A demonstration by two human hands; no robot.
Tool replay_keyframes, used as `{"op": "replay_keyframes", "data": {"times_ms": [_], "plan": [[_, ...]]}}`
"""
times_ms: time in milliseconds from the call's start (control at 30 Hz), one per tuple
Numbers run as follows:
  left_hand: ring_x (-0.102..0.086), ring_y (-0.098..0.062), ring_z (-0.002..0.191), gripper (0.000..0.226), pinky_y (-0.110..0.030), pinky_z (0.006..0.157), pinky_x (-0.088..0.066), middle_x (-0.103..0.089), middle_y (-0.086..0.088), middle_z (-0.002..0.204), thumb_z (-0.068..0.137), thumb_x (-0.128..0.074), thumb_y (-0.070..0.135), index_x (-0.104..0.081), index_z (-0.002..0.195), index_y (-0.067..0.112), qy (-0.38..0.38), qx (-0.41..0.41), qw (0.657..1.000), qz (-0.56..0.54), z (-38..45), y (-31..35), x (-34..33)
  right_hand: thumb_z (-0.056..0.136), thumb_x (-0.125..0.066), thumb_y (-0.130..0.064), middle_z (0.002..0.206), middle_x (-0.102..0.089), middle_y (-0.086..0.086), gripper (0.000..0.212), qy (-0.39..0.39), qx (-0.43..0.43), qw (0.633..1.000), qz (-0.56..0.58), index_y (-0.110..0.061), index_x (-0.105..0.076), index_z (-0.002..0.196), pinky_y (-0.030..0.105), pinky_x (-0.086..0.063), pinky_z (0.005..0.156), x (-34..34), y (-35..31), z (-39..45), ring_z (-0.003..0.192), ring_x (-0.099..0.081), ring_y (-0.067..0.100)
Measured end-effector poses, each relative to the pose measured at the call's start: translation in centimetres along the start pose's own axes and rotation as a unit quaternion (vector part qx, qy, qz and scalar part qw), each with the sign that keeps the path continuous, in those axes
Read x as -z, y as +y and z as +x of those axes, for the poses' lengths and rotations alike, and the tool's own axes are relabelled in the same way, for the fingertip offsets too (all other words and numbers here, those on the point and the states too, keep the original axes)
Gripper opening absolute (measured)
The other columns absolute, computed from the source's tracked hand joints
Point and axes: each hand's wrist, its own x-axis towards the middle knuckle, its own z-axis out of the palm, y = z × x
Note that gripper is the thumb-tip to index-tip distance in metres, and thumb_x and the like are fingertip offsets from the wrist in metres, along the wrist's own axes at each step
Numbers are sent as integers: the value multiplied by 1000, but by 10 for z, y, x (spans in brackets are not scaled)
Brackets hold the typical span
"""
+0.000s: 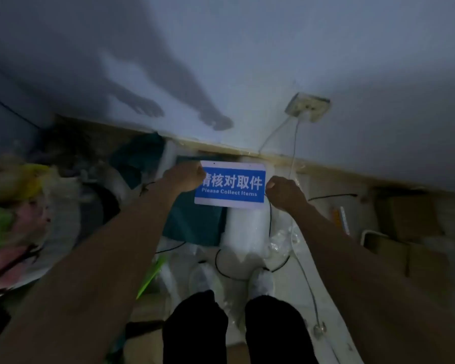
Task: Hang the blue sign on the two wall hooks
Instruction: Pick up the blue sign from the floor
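The blue sign (233,185), white-bordered with white Chinese characters and "Please Collect Items", is held low in front of me, near the foot of the white wall (247,61). My left hand (185,177) grips its left edge and covers the first character. My right hand (283,191) is closed at its right edge, thumb up. Both arms stretch forward and down. No wall hooks show in this view.
A wall socket (308,107) with white cables hanging from it sits to the right above the sign. Below lie a white foam roll (244,232), teal cloth (195,224), plastic wrapping, black cords, cardboard boxes (410,219) on the right and coloured bags (19,214) on the left.
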Motion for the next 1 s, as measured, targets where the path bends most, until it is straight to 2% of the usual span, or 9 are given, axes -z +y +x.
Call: {"op": "replay_keyframes", "data": {"times_ms": [133, 200, 300, 400, 500, 633, 733, 867, 1000], "plan": [[-63, -30, 98, 40, -40, 85, -49, -66, -14, 111, 95, -36, 37, -60, 109, 8, -6, 18, 1000, 14, 59, -33, -48, 92, -47, -21, 120, -61, 17, 32, 7, -16, 1000, 10, -4, -58, 116, 31, -45, 77, -50, 22, 54, 106, -60, 31], [-61, -28, 94, 39, -37, 79, -47, -64, -14, 109, 95, -36, 35, -59, 108, 7, -11, 24, 1000, 17, 94, -50, -77, 90, -49, -20, 121, -58, 20, 34, 15, -18, 1000, 6, -2, -55, 119, 32, -44, 78, -82, 39, 86, 107, -59, 34], [-53, -21, 81, 27, -28, 66, -41, -56, -11, 99, 97, -39, 28, -54, 98, 5, -18, 22, 1000, -11, 143, -72, -107, 89, -52, -22, 126, -49, 24, 46, 4, -42, 999, -5, -3, -44, 130, 40, -46, 91, -118, 57, 133, 114, -53, 39], [-51, -20, 87, 26, -24, 57, -36, -50, -7, 102, 97, -41, 24, -53, 111, 6, -9, 32, 998, -56, 193, -93, -133, 87, -57, -27, 135, -40, 24, 61, -22, -74, 997, -15, -5, -33, 139, 45, -42, 102, -144, 69, 182, 124, -44, 41], [-57, -30, 113, 37, -32, 82, -46, -56, -10, 121, 96, -43, 22, -51, 127, 2, -21, 53, 994, -98, 235, -108, -153, 86, -60, -29, 145, -29, 21, 76, -21, -134, 991, 2, -7, -19, 146, 49, -38, 109, -162, 76, 217, 133, -35, 41], [-53, -34, 125, 53, -42, 103, -46, -51, -18, 142, 93, -50, 28, -42, 140, 5, -54, 48, 991, -109, 273, -122, -170, 84, -64, -31, 153, -17, 21, 93, -11, -176, 981, 79, -9, -4, 151, 49, -33, 113, -179, 83, 246, 138, -30, 41], [-50, -33, 128, 61, -41, 104, -44, -48, -17, 145, 91, -54, 30, -37, 144, 7, -50, 45, 988, -136, 299, -127, -181, 84, -66, -26, 151, -25, 21, 89, 7, -191, 974, 125, -8, -9, 150, 48, -41, 108, -173, 86, 262, 135, -37, 39], [-46, -36, 132, 80, -47, 107, -43, -37, -18, 152, 86, -59, 36, -22, 150, 6, -24, 61, 987, -149, 315, -121, -186, 83, -66, -26, 147, -34, 20, 81, -18, -193, 974, 119, -5, -19, 145, 48, -48, 100, -166, 95, 273, 130, -45, 37], [-10, -42, 147, 92, -48, 118, -20, -6, -22, 161, 87, -53, 45, -5, 152, 2, 26, 129, 991, -37, 308, -117, -188, 81, -68, -25, 143, -41, 18, 81, -34, -195, 972, 126, -7, -21, 144, 44, -52, 75, -164, 97, 277, 123, -53, 36]]}}
